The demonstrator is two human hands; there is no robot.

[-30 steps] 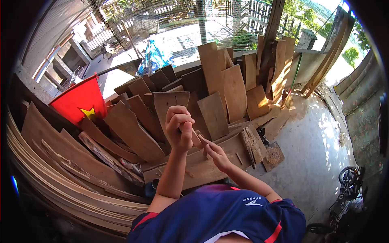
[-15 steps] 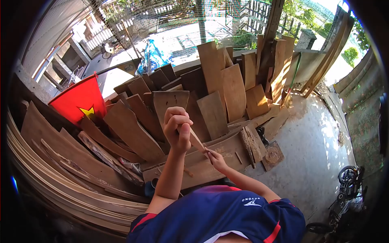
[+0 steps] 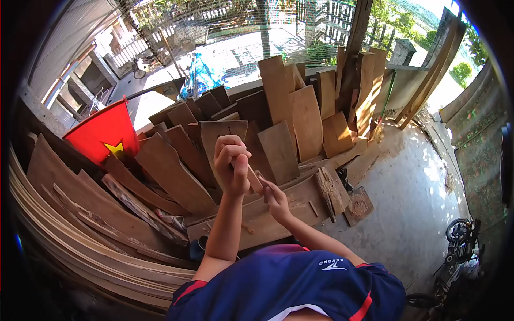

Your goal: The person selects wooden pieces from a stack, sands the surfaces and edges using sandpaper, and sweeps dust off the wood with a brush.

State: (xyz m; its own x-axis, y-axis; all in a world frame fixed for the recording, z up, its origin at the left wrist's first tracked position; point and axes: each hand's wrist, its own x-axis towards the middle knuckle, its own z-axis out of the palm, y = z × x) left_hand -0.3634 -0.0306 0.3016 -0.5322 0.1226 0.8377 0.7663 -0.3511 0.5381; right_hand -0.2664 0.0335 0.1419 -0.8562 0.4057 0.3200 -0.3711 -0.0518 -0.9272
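Concrete floor [image 3: 412, 176] at right, dappled with sun. Many boards [image 3: 174, 166] lean in overlapping ranks along the low wall, and a stack of long strips [image 3: 96, 251] curves along the left side. A red flag [image 3: 104, 134] with a yellow star hangs over boards at upper left. A wide plank [image 3: 301, 199] lies low in front of the person; a rough-edged offcut [image 3: 326, 190] rests at its right end. Both hands are raised in front of the chest, as seen from above. Left hand [image 3: 233, 166]: grip closed in a fist around the upper part of a narrow wooden piece [image 3: 255, 182], thumb laid along the near side. Right hand [image 3: 277, 200]: thumb and fingers brought together on the piece's lower part, just beside the left; whether something small is also pinched there cannot be told. The piece runs slantwise between the two hands, clear of the plank, its upper end hidden by the left fist. Handling, judged by look: light, stiff, dry rather than slippery; sturdy lengthwise, though a thin section may split along the grain or leave splinters. Best hold: full fist around the thicker part, second hand light on the flat faces, skin off sharp edges. Smallest item noted: a loose stick [image 3: 313, 208] on the plank.
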